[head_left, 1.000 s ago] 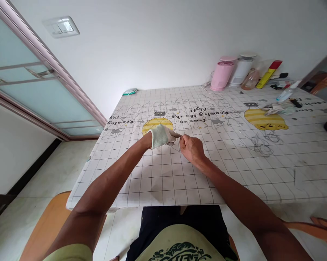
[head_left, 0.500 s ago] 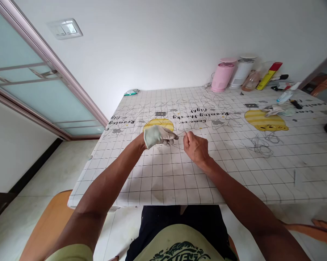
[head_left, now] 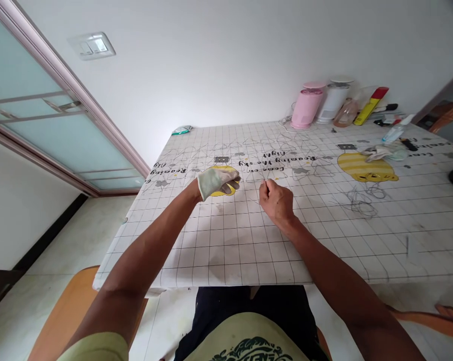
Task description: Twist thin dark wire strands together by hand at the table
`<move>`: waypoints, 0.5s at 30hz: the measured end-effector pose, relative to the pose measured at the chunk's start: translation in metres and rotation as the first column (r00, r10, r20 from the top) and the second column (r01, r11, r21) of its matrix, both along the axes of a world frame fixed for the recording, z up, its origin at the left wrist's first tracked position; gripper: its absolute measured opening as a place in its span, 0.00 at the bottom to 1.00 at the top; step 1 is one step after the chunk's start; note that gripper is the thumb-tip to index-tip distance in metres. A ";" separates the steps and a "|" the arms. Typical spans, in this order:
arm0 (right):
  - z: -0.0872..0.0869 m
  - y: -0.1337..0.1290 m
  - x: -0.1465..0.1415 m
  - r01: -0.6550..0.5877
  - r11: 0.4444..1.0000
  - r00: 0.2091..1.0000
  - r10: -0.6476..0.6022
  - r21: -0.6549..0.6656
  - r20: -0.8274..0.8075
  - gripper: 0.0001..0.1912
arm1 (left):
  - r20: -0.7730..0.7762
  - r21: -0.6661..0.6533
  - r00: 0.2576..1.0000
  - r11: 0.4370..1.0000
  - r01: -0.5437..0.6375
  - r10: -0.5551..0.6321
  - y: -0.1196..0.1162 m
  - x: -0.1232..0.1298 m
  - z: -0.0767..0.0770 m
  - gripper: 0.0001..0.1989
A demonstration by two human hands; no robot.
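Note:
My left hand (head_left: 219, 182), in a pale work glove, is over the yellow printed figure on the tablecloth. Its fingertips are pressed together around a thin grey wire, hardly visible against the cloth. Bare and closed, my right hand (head_left: 276, 201) pinches the wire between thumb and curled forefinger, a short gap to the right of the glove. More long, thin wire (head_left: 305, 173) runs in loose curves across the cloth beyond both hands. A loose tangle of wire (head_left: 361, 200) lies to the right.
The checked tablecloth (head_left: 241, 250) covers the table against the wall. At the back right stand a pink cylinder (head_left: 307, 108), a white cylinder (head_left: 329, 103), a bottle (head_left: 344, 113) and a yellow-red box (head_left: 371, 106). A crumpled glove (head_left: 386, 152) and a clear bottle (head_left: 397, 130) lie nearby.
My hands have moved apart: the gloved left one slightly left and away from me, the right one slightly right. The view has tilted a little.

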State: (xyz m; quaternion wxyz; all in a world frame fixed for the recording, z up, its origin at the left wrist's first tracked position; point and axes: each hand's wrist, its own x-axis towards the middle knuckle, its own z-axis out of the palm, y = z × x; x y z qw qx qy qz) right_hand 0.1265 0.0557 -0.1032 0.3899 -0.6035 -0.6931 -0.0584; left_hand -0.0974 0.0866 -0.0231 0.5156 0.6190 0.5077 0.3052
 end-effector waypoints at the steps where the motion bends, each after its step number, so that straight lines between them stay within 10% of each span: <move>1: 0.001 0.002 0.003 0.011 1.000 1.000 -0.011 0.000 -0.022 0.21 | 0.022 0.015 0.998 0.998 -0.056 0.055 -0.005 -0.001 -0.003 0.25; 9: 0.005 0.004 0.008 -0.011 0.996 0.979 0.028 0.084 -0.203 0.24 | 0.032 -0.062 0.999 0.998 -0.027 0.029 -0.057 0.035 -0.031 0.25; 15: 0.003 -0.001 0.004 -0.131 0.990 0.936 0.144 0.060 -0.321 0.24 | 0.140 -0.057 0.980 0.990 -0.131 0.138 -0.050 0.063 -0.039 0.15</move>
